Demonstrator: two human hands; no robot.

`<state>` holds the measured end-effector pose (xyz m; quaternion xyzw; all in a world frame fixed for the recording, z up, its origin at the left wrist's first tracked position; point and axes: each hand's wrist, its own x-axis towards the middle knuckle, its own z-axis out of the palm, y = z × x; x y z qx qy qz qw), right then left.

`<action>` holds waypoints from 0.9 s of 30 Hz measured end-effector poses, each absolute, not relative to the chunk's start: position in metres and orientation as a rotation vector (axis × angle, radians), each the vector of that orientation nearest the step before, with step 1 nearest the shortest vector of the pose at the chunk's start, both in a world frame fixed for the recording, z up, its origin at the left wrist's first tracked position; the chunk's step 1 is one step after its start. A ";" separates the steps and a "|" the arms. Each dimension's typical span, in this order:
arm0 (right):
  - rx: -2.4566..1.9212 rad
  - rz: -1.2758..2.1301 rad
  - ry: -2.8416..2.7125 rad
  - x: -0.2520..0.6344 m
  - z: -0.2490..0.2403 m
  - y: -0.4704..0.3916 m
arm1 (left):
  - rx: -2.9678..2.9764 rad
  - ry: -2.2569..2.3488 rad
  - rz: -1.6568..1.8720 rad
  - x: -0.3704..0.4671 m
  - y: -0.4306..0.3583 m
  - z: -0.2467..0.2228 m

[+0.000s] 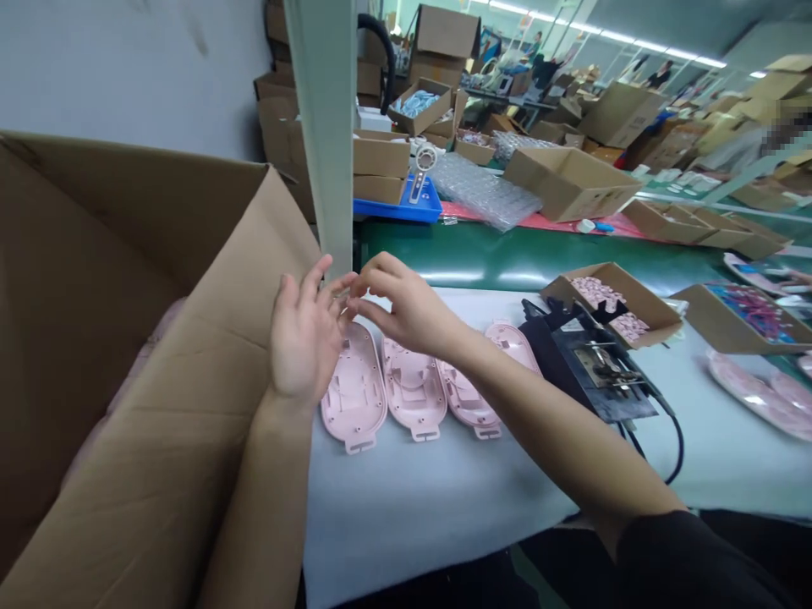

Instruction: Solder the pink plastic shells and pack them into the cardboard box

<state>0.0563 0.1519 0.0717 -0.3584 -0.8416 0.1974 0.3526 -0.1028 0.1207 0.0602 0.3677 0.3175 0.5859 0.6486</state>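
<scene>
Landmark: the row of four pink cases [353, 385], lying open side up on a white table cover [406, 499]. Nearer than the row: both forearms, with a black sleeve [685, 558] on the right one.

Left of the row: a tall open carton [216, 338], its wall just beside the left forearm.

Above the row's left end: left hand [304, 338], palm showing, fingers spread and lightly bent, no object seen on the palm. Right hand [399, 300] over the row's far edge, fingers curled, thumb close to the fingertips, which meet or nearly meet the left fingers. Fingertips overlap there, so I cannot tell whether a small part is pinched.

Right of the row: a black fixture [602, 368] with metal clamps and a cable; beyond it, a box [660, 326] of small pink pieces, and further right a box [710, 326] of red and blue parts.

Behind the row: a green surface [507, 258]; then a blue tray [422, 210] with a white handheld fan [419, 173], bubble wrap [485, 190], and an open box [564, 186]. Farthest off, stacked cartons and people.
</scene>
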 end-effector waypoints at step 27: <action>-1.179 0.266 -2.784 0.012 0.042 0.169 | 1.827 1.748 1.036 -0.144 0.084 -0.032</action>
